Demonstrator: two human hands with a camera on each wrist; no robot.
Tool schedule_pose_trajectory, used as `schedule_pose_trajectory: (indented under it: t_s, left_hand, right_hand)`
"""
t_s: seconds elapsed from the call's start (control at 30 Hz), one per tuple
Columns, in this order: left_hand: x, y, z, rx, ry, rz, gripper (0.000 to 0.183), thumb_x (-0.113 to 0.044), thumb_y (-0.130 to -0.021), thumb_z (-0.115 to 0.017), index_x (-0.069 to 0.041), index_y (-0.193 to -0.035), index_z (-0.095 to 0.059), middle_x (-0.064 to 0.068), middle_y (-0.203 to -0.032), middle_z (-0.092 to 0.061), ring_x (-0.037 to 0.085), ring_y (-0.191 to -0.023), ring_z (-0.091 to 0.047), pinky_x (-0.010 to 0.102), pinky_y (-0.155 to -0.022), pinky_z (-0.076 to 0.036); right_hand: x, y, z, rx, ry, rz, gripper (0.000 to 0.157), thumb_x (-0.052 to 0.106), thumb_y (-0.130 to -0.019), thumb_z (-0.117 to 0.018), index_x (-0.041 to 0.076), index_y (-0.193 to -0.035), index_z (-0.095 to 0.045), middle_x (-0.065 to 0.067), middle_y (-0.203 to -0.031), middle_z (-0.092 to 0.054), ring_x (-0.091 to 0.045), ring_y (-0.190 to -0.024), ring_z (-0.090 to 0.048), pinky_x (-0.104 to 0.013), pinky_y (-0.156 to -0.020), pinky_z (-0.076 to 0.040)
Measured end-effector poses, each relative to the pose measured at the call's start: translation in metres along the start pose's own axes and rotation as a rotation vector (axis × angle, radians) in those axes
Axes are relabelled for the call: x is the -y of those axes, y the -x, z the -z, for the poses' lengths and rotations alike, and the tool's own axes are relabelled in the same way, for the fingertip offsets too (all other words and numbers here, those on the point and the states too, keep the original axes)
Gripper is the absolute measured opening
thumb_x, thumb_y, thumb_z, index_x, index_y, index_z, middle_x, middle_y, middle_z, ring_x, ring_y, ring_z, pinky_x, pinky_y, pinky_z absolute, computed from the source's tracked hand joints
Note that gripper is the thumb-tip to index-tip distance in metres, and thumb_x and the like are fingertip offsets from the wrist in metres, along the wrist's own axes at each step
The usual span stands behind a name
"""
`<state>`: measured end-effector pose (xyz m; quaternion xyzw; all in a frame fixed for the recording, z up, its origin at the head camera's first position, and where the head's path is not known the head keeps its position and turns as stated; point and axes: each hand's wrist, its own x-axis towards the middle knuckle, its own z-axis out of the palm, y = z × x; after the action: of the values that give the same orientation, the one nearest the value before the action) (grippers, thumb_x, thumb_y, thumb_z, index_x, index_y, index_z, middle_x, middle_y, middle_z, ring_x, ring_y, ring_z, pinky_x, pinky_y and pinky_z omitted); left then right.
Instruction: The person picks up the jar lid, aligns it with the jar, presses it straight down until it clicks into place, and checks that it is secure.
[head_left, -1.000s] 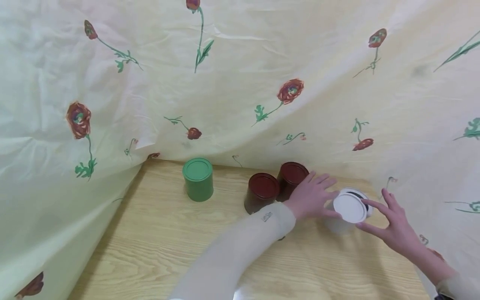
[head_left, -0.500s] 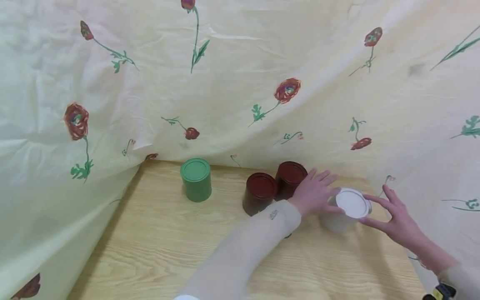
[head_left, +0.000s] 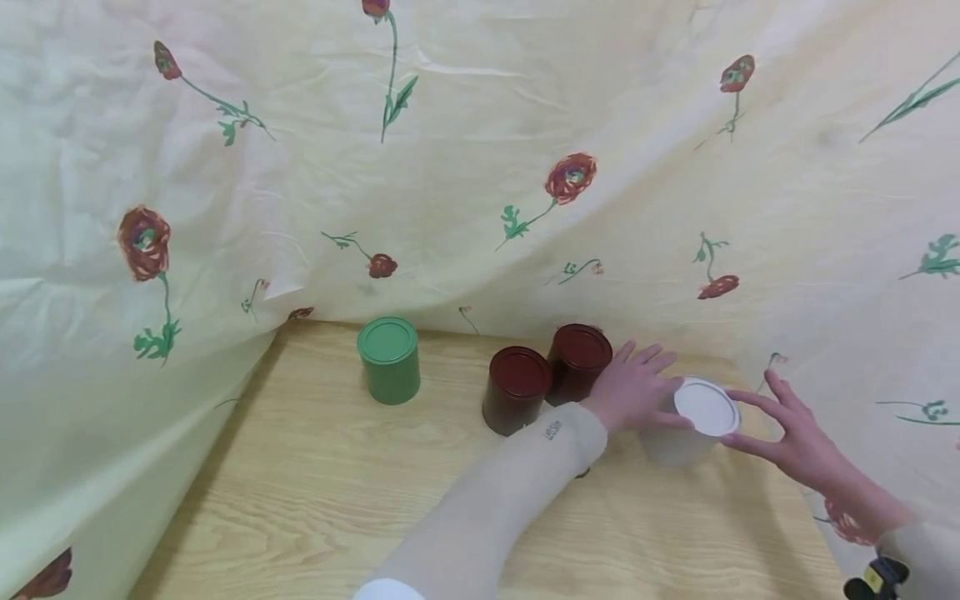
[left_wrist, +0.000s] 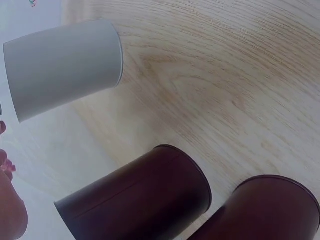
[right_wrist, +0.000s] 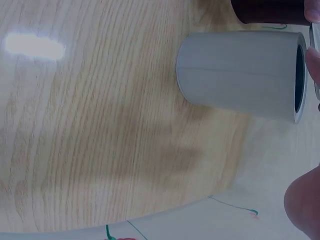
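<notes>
At the right of the table stands a light grey can [head_left: 670, 443], with a pale round lid [head_left: 705, 406] over its top in the head view. Seen from the right wrist, the can [right_wrist: 240, 72] is uncovered along its dark opening, and the lid [right_wrist: 316, 65] sits just off the rim. My left hand [head_left: 633, 393] holds the lid's left edge by thumb and fingertips. Opposite it, the thumb and forefinger of my right hand [head_left: 801, 437] pinch the right edge. The left wrist view shows the can [left_wrist: 65, 67] upright on the table.
Two dark brown lidded cans [head_left: 519, 372] stand close together just left of my left hand. Farther left is a green lidded can [head_left: 387, 342]. A flowered cloth [head_left: 450, 192] hangs behind and along both sides of the wooden table [head_left: 315, 483].
The lid, earlier tilted in front of the can with a dark strip of opening behind it, has moved back over the can's top. Both hands moved with it, and the head view shifted slightly.
</notes>
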<state>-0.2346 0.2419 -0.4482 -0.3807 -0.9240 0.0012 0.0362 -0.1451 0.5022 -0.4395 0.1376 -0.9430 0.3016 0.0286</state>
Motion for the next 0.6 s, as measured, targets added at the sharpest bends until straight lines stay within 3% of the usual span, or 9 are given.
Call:
schedule_pose_trajectory:
  t_s: [0.6]
  left_hand:
    - [-0.005,-0.0054,-0.0023,0.019,0.04,0.015,0.079,-0.093,-0.09,-0.039,-0.053,-0.158,-0.045,-0.019,-0.174,-0.027,0.009,-0.163,-0.017,0.042,-0.134,-0.009]
  right_hand:
    - [-0.003,-0.0066,0.0084,0.115,0.054,-0.067,0.07,0.02,-0.094,-0.083,-0.004,-0.15,-0.049,-0.043,-0.169,-0.003,-0.073,-0.15,0.004,-0.099,-0.097,-0.002]
